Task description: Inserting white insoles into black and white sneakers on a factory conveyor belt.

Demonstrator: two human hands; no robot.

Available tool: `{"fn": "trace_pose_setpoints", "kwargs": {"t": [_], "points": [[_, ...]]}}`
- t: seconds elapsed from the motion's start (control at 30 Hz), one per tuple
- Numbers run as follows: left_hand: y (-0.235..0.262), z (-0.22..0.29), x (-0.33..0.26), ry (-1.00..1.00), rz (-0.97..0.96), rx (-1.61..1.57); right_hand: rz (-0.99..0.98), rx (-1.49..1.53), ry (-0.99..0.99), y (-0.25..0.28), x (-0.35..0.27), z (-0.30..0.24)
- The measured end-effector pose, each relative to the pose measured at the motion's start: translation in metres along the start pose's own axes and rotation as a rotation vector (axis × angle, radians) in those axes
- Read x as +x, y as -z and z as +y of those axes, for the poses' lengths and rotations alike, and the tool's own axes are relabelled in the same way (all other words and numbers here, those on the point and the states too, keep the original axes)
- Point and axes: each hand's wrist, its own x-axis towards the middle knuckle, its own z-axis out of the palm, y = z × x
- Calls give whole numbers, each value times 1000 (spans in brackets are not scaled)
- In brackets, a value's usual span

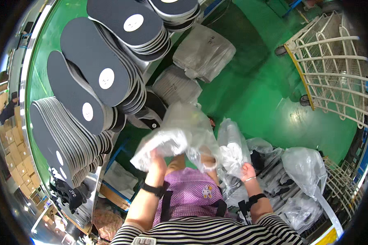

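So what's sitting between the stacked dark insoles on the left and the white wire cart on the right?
In the head view, two bagged bundles lie on the green floor between the dark insole stacks and the wire cart; otherwise that stretch is bare floor.

One head-worn fisheye view looks steeply down, close over the hands [200, 165] and green floor [253, 90]

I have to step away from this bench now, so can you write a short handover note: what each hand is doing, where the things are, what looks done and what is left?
Left hand: gripping a crumpled clear plastic bag from below, held up at chest height.
Right hand: closed on a second clear bag, lower and to the right.
Stacks of dark insoles with round white stickers are fanned out along the green table on the left.
More filled bags lie on the floor ahead; a white wire cart stands at right.
Done: many insoles stacked. Left: I cannot tell what the held bags contain.
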Motion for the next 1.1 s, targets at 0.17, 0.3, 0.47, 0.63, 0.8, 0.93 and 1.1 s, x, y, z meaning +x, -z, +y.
{"fn": "trace_pose_setpoints", "kwargs": {"t": [0.17,0.3,0.47,0.63,0.8,0.93,1.1], "points": [[-26,42,90,433,355,-1030,94,5,-121,3,-2,10],[-50,52,159,596,184,-1457,145,-16,-160,18,-2,15],[-81,45,208,-98,91,-189,105,-113,-201,35,-5,24],[-107,78,217,673,-102,-1782,92,-91,-135,40,-14,24],[-118,71,231,494,-109,-1432,21,-40,-172,39,-19,16],[-114,36,205,27,-187,-327,109,-98,-125,38,-24,14],[-89,50,128,-158,-518,283,81,-3,-34,25,-46,21]]}}
